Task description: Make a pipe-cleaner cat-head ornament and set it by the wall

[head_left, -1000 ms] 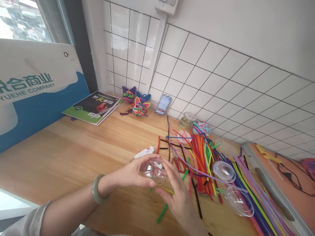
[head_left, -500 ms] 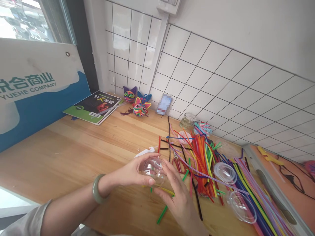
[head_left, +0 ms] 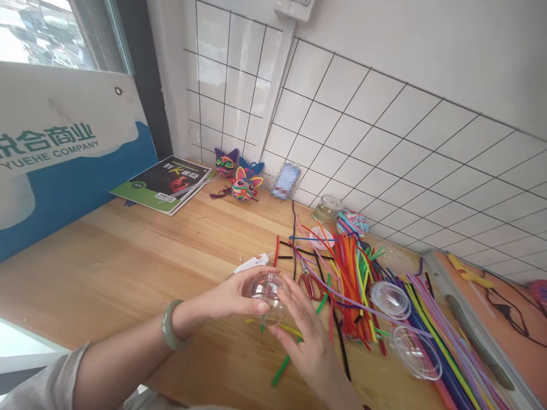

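A clear plastic ball (head_left: 270,296) is held between both hands above the wooden table. My left hand (head_left: 233,296), with a green bangle at its wrist, wraps the ball's left side, thumb across its front. Fingers of my right hand (head_left: 305,324) close on its right side. Just behind the hands lies a white glue gun (head_left: 254,263). Green and yellow stems (head_left: 282,370) stick out beneath the hands. To their right are red-handled scissors (head_left: 311,285) and a pile of orange and red stems (head_left: 350,279).
Clear plastic half shells (head_left: 415,353) and long coloured stems (head_left: 461,347) lie at the right, beside an orange board (head_left: 499,313). Decorated cat-faced balls (head_left: 243,187), a phone (head_left: 285,181) and a glass jar (head_left: 327,209) stand along the wall. A booklet (head_left: 164,185) lies back left.
Both hands keep hold of the clear ball, with only a slight shift of the fingers. The camera view has moved a little.
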`<state>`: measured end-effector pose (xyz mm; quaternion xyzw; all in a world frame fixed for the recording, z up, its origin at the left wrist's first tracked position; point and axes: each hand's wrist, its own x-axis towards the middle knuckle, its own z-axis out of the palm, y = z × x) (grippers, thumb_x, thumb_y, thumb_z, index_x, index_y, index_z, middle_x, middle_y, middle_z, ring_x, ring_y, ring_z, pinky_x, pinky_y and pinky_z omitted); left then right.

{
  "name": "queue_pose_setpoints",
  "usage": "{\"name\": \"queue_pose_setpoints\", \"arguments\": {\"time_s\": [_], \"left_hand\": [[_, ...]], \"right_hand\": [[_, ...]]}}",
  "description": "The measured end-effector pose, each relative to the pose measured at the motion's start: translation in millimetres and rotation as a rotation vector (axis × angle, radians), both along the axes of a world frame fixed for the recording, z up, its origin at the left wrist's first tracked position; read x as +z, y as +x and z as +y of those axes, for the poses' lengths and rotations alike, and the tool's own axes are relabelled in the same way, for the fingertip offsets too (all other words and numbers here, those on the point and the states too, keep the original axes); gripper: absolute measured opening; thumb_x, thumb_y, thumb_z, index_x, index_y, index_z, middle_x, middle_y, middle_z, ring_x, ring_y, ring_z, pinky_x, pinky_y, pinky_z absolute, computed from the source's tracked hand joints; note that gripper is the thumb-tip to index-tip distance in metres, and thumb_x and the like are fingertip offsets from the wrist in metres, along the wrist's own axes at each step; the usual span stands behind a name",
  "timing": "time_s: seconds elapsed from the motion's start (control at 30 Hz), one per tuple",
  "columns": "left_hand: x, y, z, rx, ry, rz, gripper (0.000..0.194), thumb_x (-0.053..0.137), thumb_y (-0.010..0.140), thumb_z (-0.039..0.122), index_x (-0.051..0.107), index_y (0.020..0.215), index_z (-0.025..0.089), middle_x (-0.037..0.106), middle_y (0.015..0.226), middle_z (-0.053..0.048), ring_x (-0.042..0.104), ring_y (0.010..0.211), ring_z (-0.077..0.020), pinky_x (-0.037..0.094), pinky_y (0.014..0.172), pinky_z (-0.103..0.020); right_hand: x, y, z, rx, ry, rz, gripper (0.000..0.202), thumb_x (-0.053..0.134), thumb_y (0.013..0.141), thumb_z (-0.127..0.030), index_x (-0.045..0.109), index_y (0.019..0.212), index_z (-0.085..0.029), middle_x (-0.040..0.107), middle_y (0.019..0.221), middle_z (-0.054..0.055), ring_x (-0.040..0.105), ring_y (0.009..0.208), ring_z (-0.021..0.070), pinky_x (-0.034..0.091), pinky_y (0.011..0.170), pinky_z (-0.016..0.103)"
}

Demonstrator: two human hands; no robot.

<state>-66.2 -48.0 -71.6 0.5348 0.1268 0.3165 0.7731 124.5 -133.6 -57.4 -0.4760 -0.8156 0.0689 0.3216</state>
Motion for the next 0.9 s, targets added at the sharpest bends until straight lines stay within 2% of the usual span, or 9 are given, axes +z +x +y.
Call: {"name": "queue_pose_setpoints", "arguments": {"time_s": [0.17, 0.3, 0.47, 0.7, 0.9], "left_hand": [[1.7, 0, 0, 0.016, -0.002, 0.011, 0.065, 0.076, 0.07, 0.044, 0.054, 0.127, 0.023, 0.048, 0.133, -0.013, 0.05, 0.117, -0.0275, 0.042, 0.094, -0.04], [1.1, 0, 0, 0.053, 0.021, -0.001, 0.063, 0.075, 0.071, 0.046, 0.054, 0.126, 0.022, 0.052, 0.127, -0.013, 0.05, 0.116, -0.0274, 0.042, 0.094, -0.04], [-1.1, 1, 0, 0.084, 0.041, 0.005, 0.062, 0.074, 0.071, 0.048, 0.053, 0.123, 0.021, 0.053, 0.125, -0.013, 0.053, 0.109, -0.0251, 0.042, 0.093, -0.039], [-5.9, 4, 2, 0.149, 0.078, 0.048, 0.065, 0.071, 0.07, 0.056, 0.052, 0.118, 0.017, 0.056, 0.113, -0.011, 0.055, 0.101, -0.0233, 0.044, 0.088, -0.037], [-8.2, 6, 3, 0.151, 0.044, 0.05, 0.06, 0.073, 0.071, 0.051, 0.05, 0.115, 0.016, 0.057, 0.11, -0.01, 0.057, 0.099, -0.0228, 0.045, 0.086, -0.036]], "right_hand": [[0.1, -1, 1, 0.006, -0.009, -0.021, 0.052, 0.05, 0.094, -0.021, 0.035, 0.143, -0.027, 0.042, 0.147, 0.01, 0.043, 0.134, 0.0218, 0.047, 0.103, 0.039], [-0.6, -2, 3, 0.034, 0.021, -0.018, 0.056, 0.05, 0.094, -0.019, 0.03, 0.146, -0.03, 0.041, 0.148, 0.01, 0.044, 0.134, 0.0219, 0.048, 0.103, 0.039], [-1.4, -2, 7, 0.064, 0.051, 0.0, 0.059, 0.05, 0.093, -0.016, 0.028, 0.146, -0.03, 0.041, 0.148, 0.011, 0.043, 0.134, 0.0212, 0.047, 0.103, 0.039], [-7.7, -1, 12, 0.051, -0.068, 0.023, 0.056, 0.05, 0.095, -0.023, 0.028, 0.146, -0.029, 0.037, 0.151, 0.009, 0.038, 0.137, 0.0208, 0.043, 0.107, 0.039], [-12.0, 1, 15, 0.039, -0.128, 0.029, 0.06, 0.052, 0.094, -0.026, 0.025, 0.147, -0.032, 0.036, 0.152, 0.007, 0.037, 0.138, 0.02, 0.04, 0.11, 0.039]]}}
